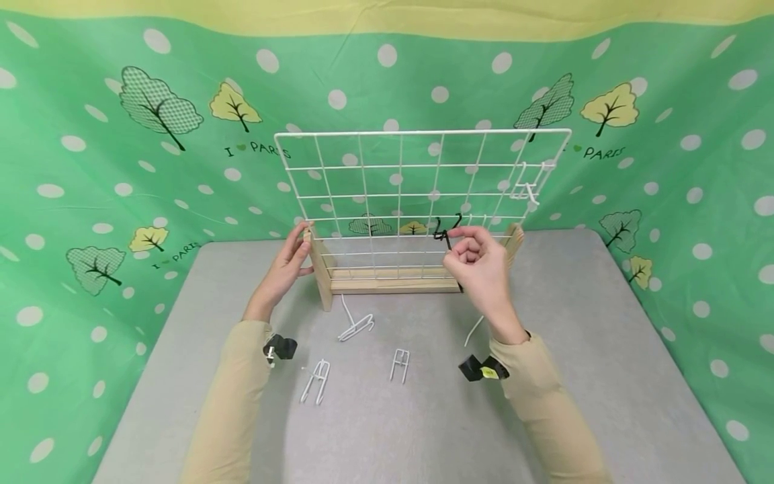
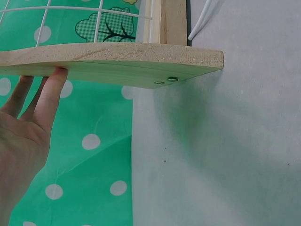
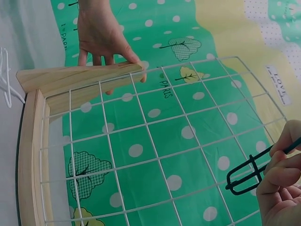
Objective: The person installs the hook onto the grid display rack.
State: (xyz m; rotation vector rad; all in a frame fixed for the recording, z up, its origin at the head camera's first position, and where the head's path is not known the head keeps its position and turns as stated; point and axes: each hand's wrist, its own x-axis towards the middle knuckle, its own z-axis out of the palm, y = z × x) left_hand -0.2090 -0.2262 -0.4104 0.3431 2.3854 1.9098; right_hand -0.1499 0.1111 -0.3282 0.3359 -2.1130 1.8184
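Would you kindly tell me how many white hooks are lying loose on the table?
4: one in front of the wooden base, one near the left forearm, one at centre, and one partly hidden behind the right hand's wrist. More may be hidden.

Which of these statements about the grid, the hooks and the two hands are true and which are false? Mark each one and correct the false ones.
1. The right hand pinches a black hook. True.
2. The left hand holds a white hook. False: it rests on the left wooden upright of the stand.
3. A white hook already hangs on the grid, upper right. True.
4. The grid lies flat on the table. False: it stands upright in the wooden stand.
5. Loose white hooks lie on the table in front of the stand. True.
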